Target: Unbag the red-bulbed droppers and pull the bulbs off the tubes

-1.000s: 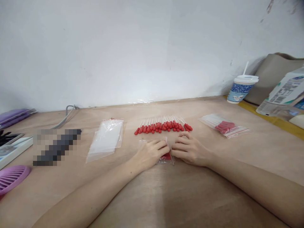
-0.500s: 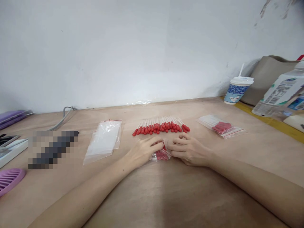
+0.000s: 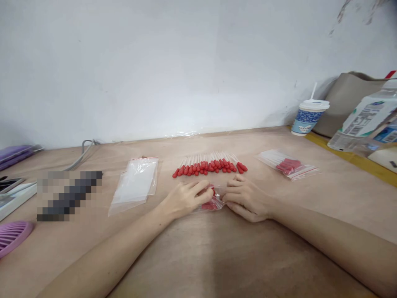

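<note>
Under the left hand's (image 3: 187,199) clamped fingers, a zip-lock bag (image 3: 219,202) of red-tipped sticks (image 3: 208,205) lies lengthwise roughly parallel to the table's (image 3: 173,256) back edge, mouth toward the right hand (image 3: 247,199), whose grip is unclear.

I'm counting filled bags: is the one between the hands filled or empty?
Filled, at least partly: red tips show through the clear bag.

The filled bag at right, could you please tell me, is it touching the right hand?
Apart: the head view shows tabletop between the filled bag at right and the right hand.
</note>
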Available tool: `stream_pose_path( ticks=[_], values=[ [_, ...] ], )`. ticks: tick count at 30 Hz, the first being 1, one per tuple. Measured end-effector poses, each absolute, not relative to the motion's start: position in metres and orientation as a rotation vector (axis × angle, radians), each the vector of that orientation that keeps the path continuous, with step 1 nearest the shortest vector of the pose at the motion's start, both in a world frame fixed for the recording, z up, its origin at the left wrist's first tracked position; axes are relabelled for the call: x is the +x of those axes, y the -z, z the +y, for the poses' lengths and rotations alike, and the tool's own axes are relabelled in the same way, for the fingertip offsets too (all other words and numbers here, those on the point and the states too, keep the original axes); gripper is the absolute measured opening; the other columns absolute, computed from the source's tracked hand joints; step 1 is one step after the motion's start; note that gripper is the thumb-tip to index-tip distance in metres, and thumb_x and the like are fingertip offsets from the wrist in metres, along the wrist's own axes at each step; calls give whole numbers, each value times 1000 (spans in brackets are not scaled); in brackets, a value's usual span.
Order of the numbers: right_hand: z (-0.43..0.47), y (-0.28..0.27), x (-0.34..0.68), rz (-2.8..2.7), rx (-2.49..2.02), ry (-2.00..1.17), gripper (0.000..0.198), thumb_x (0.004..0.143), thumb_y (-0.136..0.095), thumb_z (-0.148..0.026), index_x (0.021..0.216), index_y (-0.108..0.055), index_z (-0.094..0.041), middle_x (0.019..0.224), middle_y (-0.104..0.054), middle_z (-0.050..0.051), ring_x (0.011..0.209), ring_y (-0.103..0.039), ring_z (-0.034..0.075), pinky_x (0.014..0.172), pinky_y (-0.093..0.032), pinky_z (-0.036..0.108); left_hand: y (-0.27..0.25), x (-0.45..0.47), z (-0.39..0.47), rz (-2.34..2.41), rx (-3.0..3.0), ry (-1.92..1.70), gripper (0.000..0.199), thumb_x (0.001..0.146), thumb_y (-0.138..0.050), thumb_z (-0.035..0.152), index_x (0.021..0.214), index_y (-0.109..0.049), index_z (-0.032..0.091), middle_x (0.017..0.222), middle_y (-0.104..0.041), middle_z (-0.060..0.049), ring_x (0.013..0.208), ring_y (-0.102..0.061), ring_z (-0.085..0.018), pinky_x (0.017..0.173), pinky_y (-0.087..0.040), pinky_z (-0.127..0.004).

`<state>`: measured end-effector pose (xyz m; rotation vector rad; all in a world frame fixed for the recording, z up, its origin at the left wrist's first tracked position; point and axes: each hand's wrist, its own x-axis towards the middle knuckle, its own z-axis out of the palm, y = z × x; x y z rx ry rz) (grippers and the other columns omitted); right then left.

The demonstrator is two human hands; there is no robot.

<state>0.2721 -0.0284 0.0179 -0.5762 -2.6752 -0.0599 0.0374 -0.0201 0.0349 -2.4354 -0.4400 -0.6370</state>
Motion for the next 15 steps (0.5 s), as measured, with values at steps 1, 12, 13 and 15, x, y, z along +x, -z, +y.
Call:
stream_pose_path(
  ticks=[1,12,13,15],
  values=[
    [-28,-16,270,-2599,-677,-76,21,87,-38,-20,86,-59,-18,80,-62,3,76,-50,15,73,-33,33,-34,38,-21,-469,-2481,657,18,90,-35,12,96,-51,18,94,-65,-4,74,-63,-12,61,-47,-20],
    [-27,-9,248,-2185,-1110,-566,22,85,-45,-25,95,-65,-23,85,-68,0,72,-59,14,66,-43,27,-23,28,-42,-1163,-3129,825,51,82,-53,30,128,-33,20,126,-49,-10,113,-48,-21,94,-41,-39],
    [-27,-10,247,-2174,-1139,-554,23,85,-45,-26,95,-65,-22,85,-68,1,73,-59,14,66,-43,28,-22,28,-42,-1186,-3126,835,50,82,-53,29,128,-34,21,125,-50,-9,112,-48,-21,94,-41,-39],
    [-25,-8,247,-2154,-1193,-532,23,86,-44,-28,91,-65,-20,83,-68,2,71,-59,15,65,-44,28,-20,31,-41,-1231,-3091,868,48,82,-54,28,125,-36,21,122,-52,-9,110,-50,-21,93,-41,-39]
  ],
)
